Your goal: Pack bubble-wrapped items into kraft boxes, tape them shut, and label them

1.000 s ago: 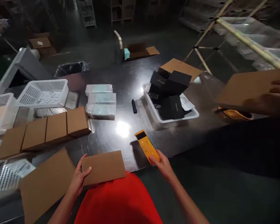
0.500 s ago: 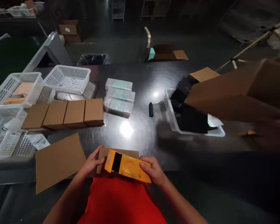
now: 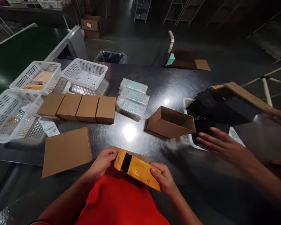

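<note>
1. The packet [image 3: 140,172] now lies across the front of the box [image 3: 140,156]; a second ago it was held well apart from it. Both hands therefore seem occupied at one spot, close to the red top [image 3: 121,203].
2. The right hand [image 3: 164,179] pinches the packet's right end, thumb on its face. The left hand [image 3: 104,162] has its fingertips drawn together at the packet's left end; whether they grip packet or box, I cannot tell.
3. The carton [image 3: 162,126], half a second ago in motion near the right, now stands open-topped on the table [image 3: 121,134]. A co-worker's hand [image 3: 222,148] spreads over the basket [image 3: 196,146] beside it.
4. The packet is glossy yellow, long and flattish, with a black band and raised, rounded relief.
5. Box and carton are plain brown cardboard; the board [image 3: 66,151] is flat and matt.
6. The packs [image 3: 133,106] wear clear, bubbly wrap over pale green. The basket is perforated white plastic, the table scuffed, shiny metal.
</note>
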A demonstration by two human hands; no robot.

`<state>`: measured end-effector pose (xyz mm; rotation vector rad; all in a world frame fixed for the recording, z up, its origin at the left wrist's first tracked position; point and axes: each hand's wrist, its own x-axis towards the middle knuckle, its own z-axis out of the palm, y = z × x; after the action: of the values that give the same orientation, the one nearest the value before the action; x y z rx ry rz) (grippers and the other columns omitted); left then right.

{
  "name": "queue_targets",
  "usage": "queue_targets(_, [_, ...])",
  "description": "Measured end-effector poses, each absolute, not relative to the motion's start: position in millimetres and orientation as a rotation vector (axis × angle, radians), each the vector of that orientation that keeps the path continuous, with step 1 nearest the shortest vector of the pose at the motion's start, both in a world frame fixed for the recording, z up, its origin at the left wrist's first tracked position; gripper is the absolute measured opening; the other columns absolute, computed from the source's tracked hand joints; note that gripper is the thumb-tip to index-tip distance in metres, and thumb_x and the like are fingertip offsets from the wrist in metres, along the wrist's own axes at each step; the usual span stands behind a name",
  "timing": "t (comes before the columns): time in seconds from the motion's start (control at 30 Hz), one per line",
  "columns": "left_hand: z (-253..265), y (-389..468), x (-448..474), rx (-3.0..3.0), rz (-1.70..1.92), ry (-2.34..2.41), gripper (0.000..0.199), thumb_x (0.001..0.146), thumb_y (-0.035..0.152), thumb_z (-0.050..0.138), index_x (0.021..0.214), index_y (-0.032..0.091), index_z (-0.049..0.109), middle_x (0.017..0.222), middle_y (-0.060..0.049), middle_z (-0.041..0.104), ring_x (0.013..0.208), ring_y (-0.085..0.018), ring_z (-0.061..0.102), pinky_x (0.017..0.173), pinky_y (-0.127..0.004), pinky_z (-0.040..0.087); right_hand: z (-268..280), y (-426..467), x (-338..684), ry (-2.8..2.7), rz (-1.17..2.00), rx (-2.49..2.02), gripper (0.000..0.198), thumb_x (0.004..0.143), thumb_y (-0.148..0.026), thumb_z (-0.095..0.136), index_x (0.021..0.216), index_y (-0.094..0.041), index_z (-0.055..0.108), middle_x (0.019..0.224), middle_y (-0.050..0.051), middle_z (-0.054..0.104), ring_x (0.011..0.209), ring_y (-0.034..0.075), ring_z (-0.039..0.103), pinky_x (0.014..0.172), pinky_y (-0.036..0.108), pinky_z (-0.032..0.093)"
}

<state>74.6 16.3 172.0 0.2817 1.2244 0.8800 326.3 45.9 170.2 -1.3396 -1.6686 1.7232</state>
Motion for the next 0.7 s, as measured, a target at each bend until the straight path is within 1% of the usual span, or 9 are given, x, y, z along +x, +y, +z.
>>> queue_targets(0.13, [161, 11, 62, 0.314, 0.956, 1.323, 0.042, 0.055, 0.05, 0.08, 0.061, 0.018, 0.053, 0.052, 0.005, 0.05, 0.047, -0.007, 0.043, 0.047, -0.021, 0.032, 183, 48, 319, -1.754, 1.761, -1.362, 0.062, 0.079, -0.078, 0.049, 0.056, -0.02, 0.044, 0.055, -0.003, 0.035, 0.051, 0.011, 0.033, 0.044, 0.024, 0.022])
queue_targets(0.27, [146, 3, 12, 0.311, 1.026, 1.5, 0.043, 0.051, 0.049, 0.081, 0.061, 0.018, 0.053, 0.053, 0.005, 0.053, 0.048, -0.008, 0.045, 0.048, -0.021, 0.036, 197, 53, 306, -1.884, 1.802, -1.392, 0.059, 0.082, -0.073, 0.049, 0.058, -0.019, 0.045, 0.057, -0.003, 0.037, 0.053, 0.011, 0.034, 0.046, 0.024, 0.024])
queue_targets(0.4, [121, -10, -32, 0.286, 1.07, 1.652, 0.044, 0.049, 0.05, 0.081, 0.057, 0.018, 0.051, 0.051, 0.006, 0.049, 0.047, -0.007, 0.043, 0.046, -0.019, 0.033, 204, 57, 289, -1.977, 1.728, -1.476, 0.058, 0.082, -0.071, 0.049, 0.055, -0.02, 0.044, 0.057, -0.002, 0.038, 0.055, 0.012, 0.036, 0.049, 0.025, 0.027])
queue_targets(0.5, [98, -19, -34, 0.256, 1.062, 1.634, 0.045, 0.051, 0.052, 0.079, 0.056, 0.019, 0.049, 0.05, 0.006, 0.048, 0.046, -0.007, 0.043, 0.046, -0.02, 0.033, 206, 61, 277, -2.048, 1.66, -1.534, 0.057, 0.082, -0.07, 0.049, 0.054, -0.02, 0.042, 0.058, -0.001, 0.038, 0.057, 0.013, 0.037, 0.05, 0.025, 0.028])
queue_targets(0.6, [75, -23, -22, 0.246, 1.066, 1.605, 0.047, 0.055, 0.058, 0.073, 0.058, 0.02, 0.048, 0.052, 0.005, 0.048, 0.046, -0.008, 0.043, 0.047, -0.022, 0.035, 208, 63, 268, -2.078, 1.644, -1.584, 0.058, 0.081, -0.071, 0.049, 0.053, -0.021, 0.041, 0.057, -0.002, 0.036, 0.056, 0.012, 0.035, 0.048, 0.025, 0.026])
queue_targets(0.7, [48, -24, -7, 0.282, 1.084, 1.62, 0.047, 0.056, 0.062, 0.07, 0.059, 0.021, 0.047, 0.051, 0.007, 0.043, 0.048, -0.009, 0.042, 0.048, -0.023, 0.035, 210, 63, 265, -2.06, 1.667, -1.634, 0.059, 0.079, -0.073, 0.05, 0.054, -0.021, 0.041, 0.058, -0.002, 0.036, 0.055, 0.012, 0.035, 0.047, 0.025, 0.026])
